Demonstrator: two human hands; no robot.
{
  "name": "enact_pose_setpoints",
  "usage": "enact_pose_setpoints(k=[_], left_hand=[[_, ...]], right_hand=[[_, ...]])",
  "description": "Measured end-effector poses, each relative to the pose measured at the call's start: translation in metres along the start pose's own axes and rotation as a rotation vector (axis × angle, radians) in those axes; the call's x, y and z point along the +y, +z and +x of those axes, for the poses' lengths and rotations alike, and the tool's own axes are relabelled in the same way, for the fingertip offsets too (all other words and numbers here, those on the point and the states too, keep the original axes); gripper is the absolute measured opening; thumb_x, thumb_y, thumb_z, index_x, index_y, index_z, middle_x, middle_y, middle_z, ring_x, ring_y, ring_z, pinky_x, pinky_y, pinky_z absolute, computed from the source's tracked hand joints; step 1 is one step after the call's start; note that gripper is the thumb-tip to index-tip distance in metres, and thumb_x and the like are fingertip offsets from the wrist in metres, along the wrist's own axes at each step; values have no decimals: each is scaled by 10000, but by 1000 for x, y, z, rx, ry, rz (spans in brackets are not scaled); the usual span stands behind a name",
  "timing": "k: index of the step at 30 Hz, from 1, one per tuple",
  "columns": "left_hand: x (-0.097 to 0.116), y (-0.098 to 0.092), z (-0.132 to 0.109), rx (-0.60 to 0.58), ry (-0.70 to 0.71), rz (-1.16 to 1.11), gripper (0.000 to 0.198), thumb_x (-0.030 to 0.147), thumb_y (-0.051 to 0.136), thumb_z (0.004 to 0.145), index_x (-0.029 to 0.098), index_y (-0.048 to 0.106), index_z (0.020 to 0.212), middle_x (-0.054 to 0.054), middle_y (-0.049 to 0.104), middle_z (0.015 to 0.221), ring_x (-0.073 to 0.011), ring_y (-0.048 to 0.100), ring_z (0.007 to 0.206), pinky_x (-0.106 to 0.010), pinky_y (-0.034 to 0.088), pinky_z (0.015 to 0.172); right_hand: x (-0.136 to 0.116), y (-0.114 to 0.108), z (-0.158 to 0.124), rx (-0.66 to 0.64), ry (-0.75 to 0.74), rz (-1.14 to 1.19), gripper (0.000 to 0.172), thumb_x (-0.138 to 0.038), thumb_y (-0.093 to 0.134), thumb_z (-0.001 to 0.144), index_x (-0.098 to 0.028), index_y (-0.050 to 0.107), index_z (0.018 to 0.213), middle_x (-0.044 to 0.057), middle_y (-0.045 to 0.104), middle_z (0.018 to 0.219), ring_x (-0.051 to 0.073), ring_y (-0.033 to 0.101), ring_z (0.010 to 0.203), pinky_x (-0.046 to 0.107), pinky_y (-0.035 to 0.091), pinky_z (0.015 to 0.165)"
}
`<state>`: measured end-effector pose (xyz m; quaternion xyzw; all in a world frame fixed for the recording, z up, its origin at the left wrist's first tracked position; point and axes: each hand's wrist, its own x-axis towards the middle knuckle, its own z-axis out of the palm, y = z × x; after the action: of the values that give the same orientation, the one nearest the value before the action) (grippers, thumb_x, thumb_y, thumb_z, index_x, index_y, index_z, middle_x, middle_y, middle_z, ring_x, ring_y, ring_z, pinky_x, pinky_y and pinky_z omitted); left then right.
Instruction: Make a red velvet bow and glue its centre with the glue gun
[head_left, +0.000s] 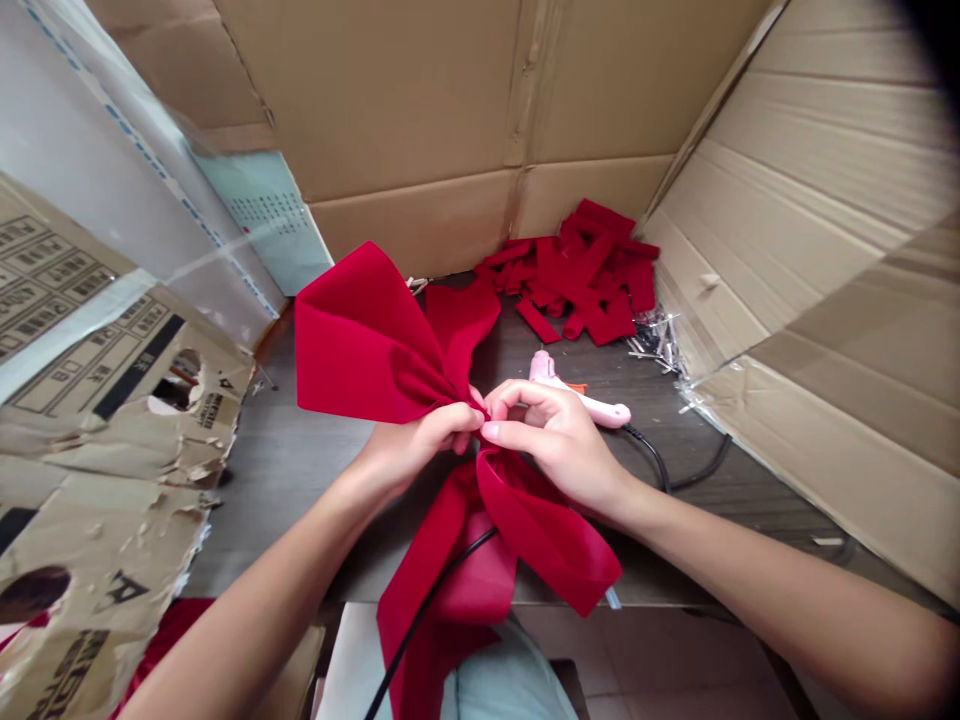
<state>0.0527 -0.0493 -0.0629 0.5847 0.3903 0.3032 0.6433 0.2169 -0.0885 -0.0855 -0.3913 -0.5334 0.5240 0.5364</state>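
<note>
Red ribbon [416,368] was held at its narrow waist by the left hand [439,430] and right hand [547,430], both pinched nearly closed, above the worktop [292,430], seemingly so its folds could be gathered tightly.

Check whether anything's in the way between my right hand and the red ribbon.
Nothing visible: your right hand pinches the red ribbon at its gathered middle. A black cord crosses the ribbon lower down, away from that hand.

Brown cardboard walls [405,90] flank a dark wood-grain table [289,430] above pale floor tiles [645,650].
</note>
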Motion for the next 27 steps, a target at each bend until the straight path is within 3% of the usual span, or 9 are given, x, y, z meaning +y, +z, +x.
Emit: enact_pose_setpoints(k=[8, 12, 15, 21, 23, 25, 27], left_hand=[[-2, -5, 2, 2, -47, -26, 164, 292, 673, 751, 154, 616, 685, 22, 533, 646, -105, 465, 631, -241, 373, 623], [-3, -11, 2, -96, -108, -70, 200, 311, 734, 689, 151, 624, 640, -7, 574, 693, -130, 507, 702, -256, 405, 676], [-3, -13, 2, -102, -119, -58, 195, 312, 732, 690, 151, 639, 633, -12, 594, 697, -128, 509, 690, -250, 405, 662], [-1, -14, 0, -79, -96, -84, 210, 310, 773, 688, 145, 668, 766, -12, 614, 735, -121, 523, 692, -242, 419, 656], [3, -13, -1, -94, -67, -102, 239, 299, 774, 696, 158, 672, 860, -2, 604, 755, -116, 515, 698, -239, 424, 665], [8, -13, -3, -114, -18, -83, 240, 291, 758, 721, 168, 669, 907, 1, 591, 766, -110, 498, 697, -232, 422, 662], [13, -12, -5, -128, 20, -33, 231, 306, 740, 741, 168, 675, 915, -3, 582, 755, -108, 474, 673, -229, 410, 633]], right_hand=[[4, -4, 4, 54, 29, 39, 213, -311, 786, 712, -195, 609, 689, -14, 592, 706, 152, 539, 718, 308, 437, 727], [0, -6, 5, 61, 28, 39, 217, -311, 791, 695, -197, 609, 663, -14, 588, 679, 141, 525, 677, 297, 432, 684], [-1, -6, 3, 53, 40, 52, 212, -308, 790, 695, -200, 610, 667, -15, 588, 672, 138, 521, 665, 286, 427, 658], [-17, -19, 8, 76, 36, -33, 193, -362, 709, 781, -195, 628, 728, 26, 651, 723, 173, 605, 694, 317, 469, 680], [-28, -36, 14, 151, -9, -189, 217, -404, 648, 824, -199, 619, 758, 50, 672, 732, 195, 619, 656, 333, 461, 634], [-38, -57, 20, 248, -97, -577, 190, -372, 632, 828, -201, 619, 746, 58, 676, 736, 206, 618, 664, 334, 443, 641], [-43, -78, 23, 219, -77, -1010, 140, -311, 616, 813, -197, 648, 738, 63, 690, 768, 221, 624, 712, 329, 422, 665]])
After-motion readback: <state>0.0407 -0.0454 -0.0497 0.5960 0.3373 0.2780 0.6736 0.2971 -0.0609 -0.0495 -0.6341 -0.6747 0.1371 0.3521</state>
